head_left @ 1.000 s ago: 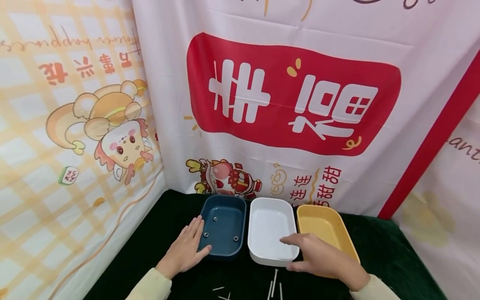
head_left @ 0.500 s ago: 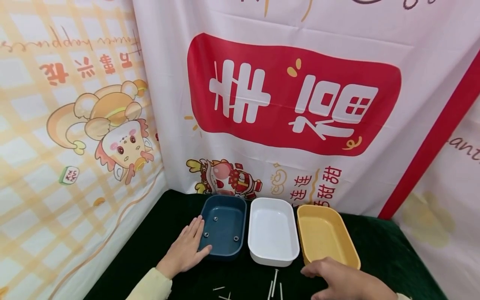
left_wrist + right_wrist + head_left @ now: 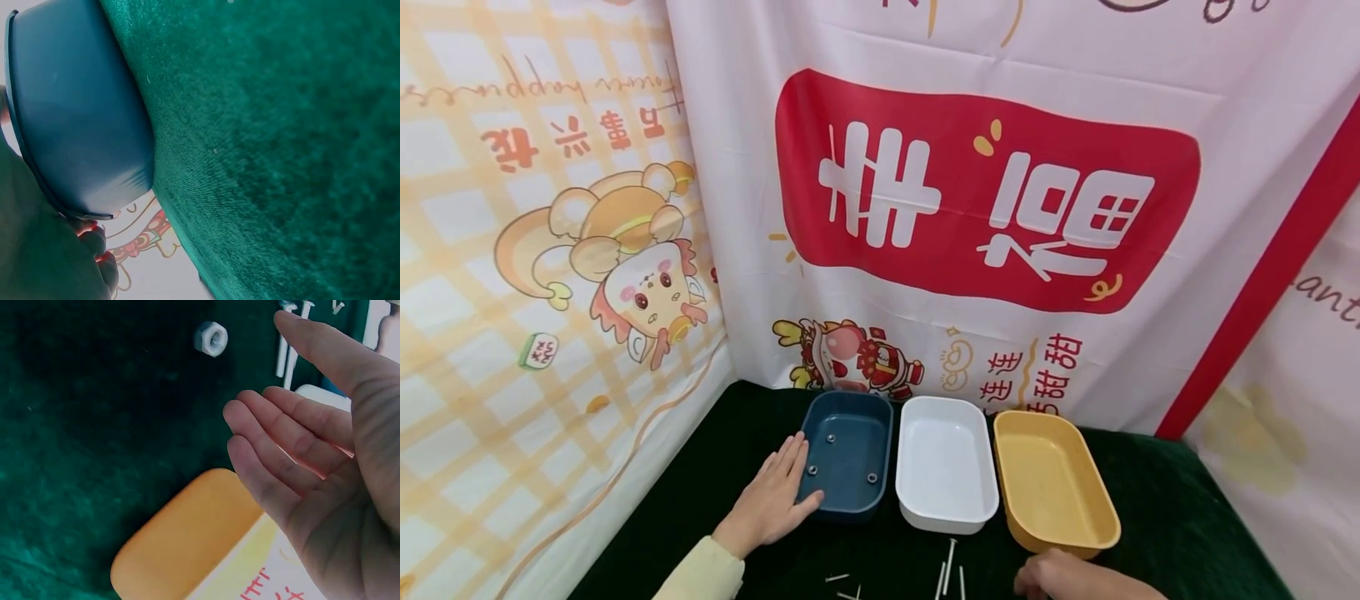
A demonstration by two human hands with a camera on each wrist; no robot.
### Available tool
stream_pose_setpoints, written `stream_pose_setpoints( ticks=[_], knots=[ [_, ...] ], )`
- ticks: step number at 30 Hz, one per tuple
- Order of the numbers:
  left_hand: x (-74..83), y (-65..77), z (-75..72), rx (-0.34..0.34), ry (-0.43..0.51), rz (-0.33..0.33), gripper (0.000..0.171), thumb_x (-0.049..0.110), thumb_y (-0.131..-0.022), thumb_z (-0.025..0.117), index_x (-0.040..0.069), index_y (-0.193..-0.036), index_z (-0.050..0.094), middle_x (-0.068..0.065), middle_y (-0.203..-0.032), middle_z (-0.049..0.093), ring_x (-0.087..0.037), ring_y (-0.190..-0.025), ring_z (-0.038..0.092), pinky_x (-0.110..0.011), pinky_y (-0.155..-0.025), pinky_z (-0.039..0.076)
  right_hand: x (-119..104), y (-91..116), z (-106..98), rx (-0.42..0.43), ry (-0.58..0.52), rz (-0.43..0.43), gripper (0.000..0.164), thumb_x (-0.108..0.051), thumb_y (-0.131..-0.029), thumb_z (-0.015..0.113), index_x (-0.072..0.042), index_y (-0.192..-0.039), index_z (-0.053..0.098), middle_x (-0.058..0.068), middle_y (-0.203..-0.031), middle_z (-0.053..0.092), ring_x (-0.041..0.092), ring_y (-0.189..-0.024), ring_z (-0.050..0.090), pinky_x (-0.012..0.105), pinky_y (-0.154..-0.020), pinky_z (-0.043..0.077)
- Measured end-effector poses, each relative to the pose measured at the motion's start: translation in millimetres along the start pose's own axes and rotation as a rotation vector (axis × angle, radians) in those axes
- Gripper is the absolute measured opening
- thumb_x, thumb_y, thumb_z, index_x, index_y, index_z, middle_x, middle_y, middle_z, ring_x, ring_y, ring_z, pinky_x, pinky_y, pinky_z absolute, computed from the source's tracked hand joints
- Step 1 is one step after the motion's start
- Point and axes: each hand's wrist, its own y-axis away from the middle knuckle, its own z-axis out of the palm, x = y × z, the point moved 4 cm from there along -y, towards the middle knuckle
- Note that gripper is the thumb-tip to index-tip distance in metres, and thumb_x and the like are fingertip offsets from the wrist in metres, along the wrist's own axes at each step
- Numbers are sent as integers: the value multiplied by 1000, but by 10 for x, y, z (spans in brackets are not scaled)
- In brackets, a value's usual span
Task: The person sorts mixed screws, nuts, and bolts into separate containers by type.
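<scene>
My left hand (image 3: 767,504) rests with straight fingers against the left side of a dark blue tray (image 3: 853,454), the thumb at its near rim. Inside that tray lie three hex nuts, one near the thumb (image 3: 812,471). At the near end of the yellow tray (image 3: 1058,487), my right hand (image 3: 1078,578) is partly cut off by the head view's lower edge. In the right wrist view its fingers are loosely bent and hold nothing. A loose hex nut (image 3: 211,339) lies on the dark green cloth just beyond those fingertips.
A white tray (image 3: 947,467) stands between the blue and yellow ones. In front of it lie several long bolts (image 3: 948,567), with small screws (image 3: 837,577) to their left. A printed fabric curtain (image 3: 737,208) hangs right behind the trays.
My right hand has drawn back from over the white tray, toward me and past the yellow tray's near end. The left hand has stayed in place.
</scene>
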Motion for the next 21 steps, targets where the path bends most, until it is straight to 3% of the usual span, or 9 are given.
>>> stream_pose_setpoints(
  ticks=[2, 4, 15, 21],
  knots=[
    [-1, 2, 3, 3, -1, 1, 93, 63, -104, 52, 4, -168, 21, -12, -179, 11, -36, -167, 10, -61, -133, 18, -2, -47, 27, -38, 235, -176, 12, -29, -100, 72, -25, -108, 78, -19, -85, 72, -1, -69, 64, 18, -67, 58],
    [-2, 2, 4, 5, -1, 1, 93, 63, -104, 52, 3, -168, 22, -12, -179, 11, -36, -167, 10, -61, -133, 18, 41, -97, 63, -72, 283, -220, 11, -33, -102, 67, -28, -105, 77, -22, -82, 70, -4, -66, 63, 18, -63, 56],
    [-6, -3, 9, 10, 9, 7, 92, 61, -104, 52, 3, -168, 22, -13, -179, 11, -36, -167, 10, -61, -133, 18, 222, -269, 216, -57, 426, -300, 18, -41, -104, 62, -30, -93, 72, -25, -79, 60, -9, -65, 58, 17, -57, 51],
    [-2, 4, 9, 7, 9, 9, 92, 61, -104, 51, 3, -168, 21, -12, -179, 10, -36, -167, 9, -61, -133, 17, 246, -291, 212, -45, 348, -244, 16, -35, -102, 65, -28, -90, 72, -22, -74, 61, -6, -62, 59, 18, -56, 51]
  ],
)
